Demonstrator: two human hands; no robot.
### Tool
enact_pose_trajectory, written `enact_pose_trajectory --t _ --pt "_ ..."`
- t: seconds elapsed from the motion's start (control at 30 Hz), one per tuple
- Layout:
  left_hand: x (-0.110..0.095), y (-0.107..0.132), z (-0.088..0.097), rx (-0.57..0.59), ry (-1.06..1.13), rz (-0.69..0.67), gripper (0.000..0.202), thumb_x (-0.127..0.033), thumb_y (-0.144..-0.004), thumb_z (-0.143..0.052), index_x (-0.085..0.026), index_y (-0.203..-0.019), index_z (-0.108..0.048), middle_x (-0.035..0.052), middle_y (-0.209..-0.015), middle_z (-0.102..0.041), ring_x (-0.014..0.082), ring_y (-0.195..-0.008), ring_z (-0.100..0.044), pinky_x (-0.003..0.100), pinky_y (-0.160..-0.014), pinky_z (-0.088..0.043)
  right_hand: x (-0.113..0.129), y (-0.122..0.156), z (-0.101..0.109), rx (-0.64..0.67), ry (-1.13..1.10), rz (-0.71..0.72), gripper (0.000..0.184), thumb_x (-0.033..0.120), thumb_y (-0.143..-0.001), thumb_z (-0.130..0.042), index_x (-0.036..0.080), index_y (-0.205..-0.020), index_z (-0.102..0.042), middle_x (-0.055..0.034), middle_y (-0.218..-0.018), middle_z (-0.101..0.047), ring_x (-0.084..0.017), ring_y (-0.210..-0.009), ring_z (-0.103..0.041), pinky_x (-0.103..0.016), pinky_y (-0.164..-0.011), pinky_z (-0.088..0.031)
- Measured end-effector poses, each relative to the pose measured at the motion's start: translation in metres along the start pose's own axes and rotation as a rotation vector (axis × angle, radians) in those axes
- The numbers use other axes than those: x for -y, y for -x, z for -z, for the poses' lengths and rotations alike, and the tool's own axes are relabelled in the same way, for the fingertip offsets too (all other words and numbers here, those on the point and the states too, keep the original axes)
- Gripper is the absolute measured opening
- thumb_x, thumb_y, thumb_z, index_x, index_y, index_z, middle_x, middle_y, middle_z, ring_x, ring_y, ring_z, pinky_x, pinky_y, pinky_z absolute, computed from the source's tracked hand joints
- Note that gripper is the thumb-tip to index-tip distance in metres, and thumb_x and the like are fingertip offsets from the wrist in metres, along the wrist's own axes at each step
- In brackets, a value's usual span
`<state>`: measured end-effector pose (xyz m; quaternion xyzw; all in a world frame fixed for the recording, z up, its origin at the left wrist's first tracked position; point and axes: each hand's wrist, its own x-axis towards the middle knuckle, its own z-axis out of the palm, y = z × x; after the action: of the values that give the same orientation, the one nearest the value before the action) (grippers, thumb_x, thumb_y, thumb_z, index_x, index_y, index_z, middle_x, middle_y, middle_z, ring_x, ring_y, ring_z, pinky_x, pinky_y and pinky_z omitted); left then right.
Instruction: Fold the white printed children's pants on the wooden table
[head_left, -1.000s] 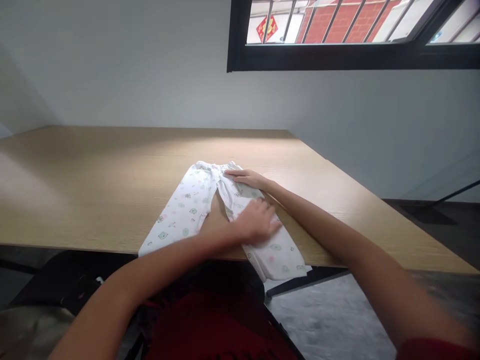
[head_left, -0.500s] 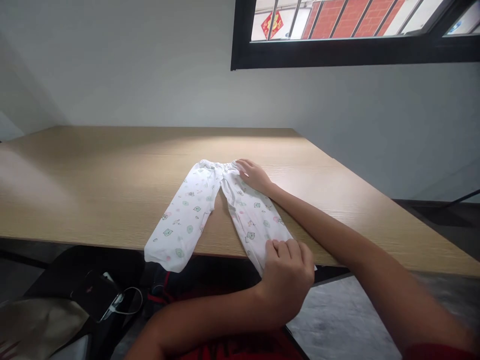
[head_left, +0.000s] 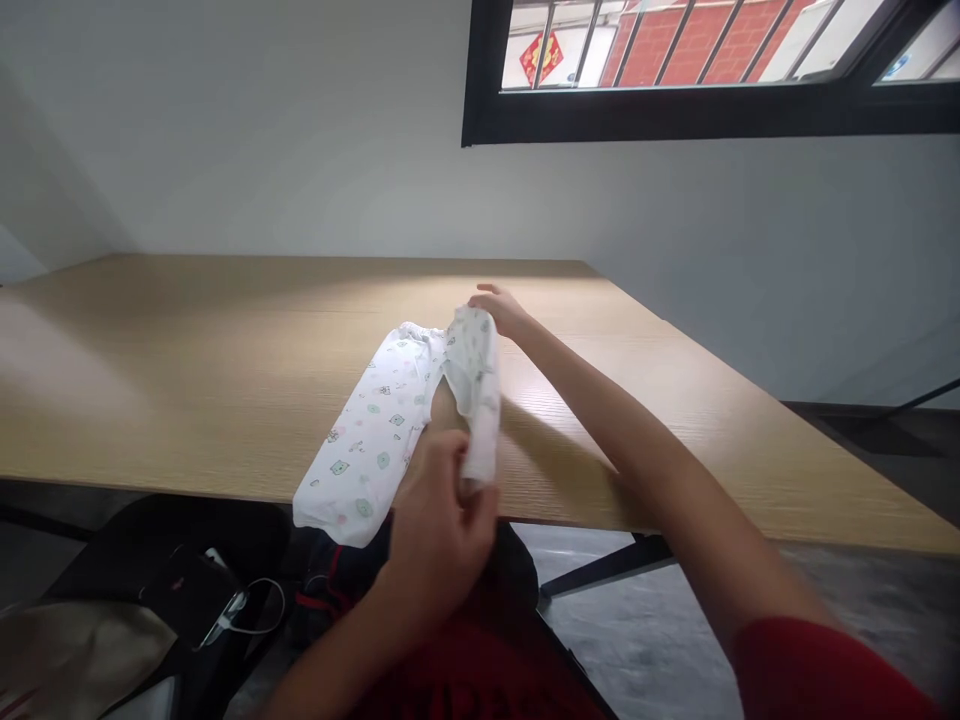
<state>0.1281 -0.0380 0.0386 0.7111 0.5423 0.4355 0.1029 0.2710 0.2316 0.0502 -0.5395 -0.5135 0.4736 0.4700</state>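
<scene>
A pair of small white pants (head_left: 367,430) with a printed pattern lies on the wooden table, waistband towards the wall. The leg on the left is flat, its hem hanging over the front edge. The other leg is lifted off the table and partly folded over. My left hand (head_left: 442,520) grips this leg near its hem, fingers closed and a little blurred. At the waistband's right corner, my right hand (head_left: 499,310) pinches the cloth and holds it up; one finger points out to the left.
The wooden table (head_left: 225,380) reaches back to the grey wall. Below its front edge on the left is a black chair (head_left: 195,520) with a black device (head_left: 191,597) and white cable, beside a beige cloth (head_left: 82,640). A barred window (head_left: 660,110) is at upper right.
Both hands have raised the right-hand pant leg; my left hand carried its hem end leftward. My right hand went from lying on the waistband to pinching and lifting its corner.
</scene>
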Motion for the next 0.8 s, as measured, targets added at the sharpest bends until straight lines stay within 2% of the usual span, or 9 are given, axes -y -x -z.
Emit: enact_pose_trajectory --t 0.1,0.2,0.3,0.37,0.47,0.57,0.63,0.7,0.8 --pt "0.008 0.006 0.036 -0.189 -0.08 0.307 0.028 -0.028 -0.08 -0.048 -0.021 -0.106 -0.041 -0.0064 -0.058 -0.05 0.0089 -0.039 -0.047 0.017 -0.037 -0.035 0.024 -0.01 -0.039 0.061 -0.022 0.058 0.058 0.008 -0.071 -0.051 0.012 -0.126 -0.032 -0.002 -0.072 -0.051 -0.013 -0.059 -0.052 -0.026 -0.052 -0.047" --pt "0.028 0.013 0.064 -0.164 -0.29 0.458 0.034 -0.03 -0.081 -0.049 -0.022 -0.114 -0.043 -0.0065 -0.055 -0.047 0.0105 -0.039 -0.046 0.02 -0.039 -0.038 0.028 -0.015 -0.088 0.134 0.078 0.091 0.055 0.006 -0.071 -0.049 0.013 -0.124 -0.033 -0.0011 -0.07 -0.049 -0.014 -0.058 -0.052 -0.029 -0.054 -0.048" --pt "0.058 0.019 0.075 -0.109 -0.566 0.246 0.034 -0.024 -0.082 -0.048 -0.024 -0.115 -0.052 0.0062 -0.089 -0.055 0.0186 -0.069 -0.057 0.032 -0.059 -0.049 0.009 -0.009 -0.129 0.166 0.26 0.14 0.05 0.01 -0.075 -0.046 0.011 -0.123 -0.034 -0.004 -0.071 -0.052 -0.018 -0.064 -0.054 -0.031 -0.057 -0.047" --pt "0.075 0.021 0.072 -0.061 -0.703 0.056 0.03 -0.017 -0.08 -0.048 -0.026 -0.106 -0.061 0.0108 -0.115 -0.048 0.0278 -0.096 -0.052 0.044 -0.076 -0.046 -0.009 -0.001 -0.142 0.148 0.339 0.198 0.044 0.014 -0.077 -0.045 0.011 -0.12 -0.037 -0.0071 -0.078 -0.054 -0.02 -0.073 -0.054 -0.031 -0.063 -0.046" --pt "0.083 0.026 0.058 0.091 -0.692 -0.114 0.03 -0.01 -0.078 -0.048 -0.028 -0.093 -0.066 0.0063 -0.122 -0.048 0.0324 -0.111 -0.041 0.052 -0.088 -0.04 -0.032 0.008 -0.139 0.168 0.408 0.399 0.041 0.015 -0.078 -0.042 0.014 -0.12 -0.039 -0.0054 -0.08 -0.055 -0.018 -0.077 -0.054 -0.029 -0.07 -0.044" --pt "0.069 0.027 0.044 0.207 -0.553 -0.174 0.03 -0.01 -0.08 -0.046 -0.027 -0.094 -0.066 0.0044 -0.118 -0.052 0.0314 -0.119 -0.036 0.054 -0.097 -0.032 -0.041 0.01 -0.114 0.24 0.474 0.59 0.041 0.014 -0.078 -0.039 0.014 -0.119 -0.042 -0.0022 -0.076 -0.056 -0.015 -0.071 -0.053 -0.027 -0.069 -0.043" --pt "0.059 0.017 0.037 0.335 -0.455 -0.23 0.028 -0.013 -0.083 -0.044 -0.027 -0.094 -0.066 0.0029 -0.12 -0.052 0.03 -0.124 -0.032 0.055 -0.101 -0.027 -0.041 0.011 -0.093 0.306 0.442 0.596 0.037 0.016 -0.079 -0.04 0.014 -0.115 -0.046 -0.0027 -0.079 -0.057 -0.014 -0.072 -0.054 -0.027 -0.07 -0.043" --pt "0.055 -0.012 0.031 0.488 -0.355 -0.307 0.029 -0.016 -0.085 -0.041 -0.027 -0.099 -0.064 0.0022 -0.123 -0.051 0.0261 -0.124 -0.034 0.049 -0.103 -0.027 -0.039 0.016 -0.073 0.418 0.35 0.535 0.031 0.021 -0.082 -0.04 0.014 -0.11 -0.052 -0.0048 -0.087 -0.059 -0.014 -0.078 -0.056 -0.027 -0.073 -0.045" --pt "0.067 -0.082 0.016 0.648 -0.241 -0.31 0.036 -0.02 -0.089 -0.032 -0.022 -0.119 -0.051 0.004 -0.131 -0.045 0.0191 -0.117 -0.043 0.036 -0.098 -0.036 -0.035 0.029 -0.051 0.61 0.258 0.453 0.033 0.03 -0.088 -0.034 0.016 -0.109 -0.056 -0.0073 -0.104 -0.059 -0.016 -0.094 -0.055 -0.03 -0.083 -0.044"
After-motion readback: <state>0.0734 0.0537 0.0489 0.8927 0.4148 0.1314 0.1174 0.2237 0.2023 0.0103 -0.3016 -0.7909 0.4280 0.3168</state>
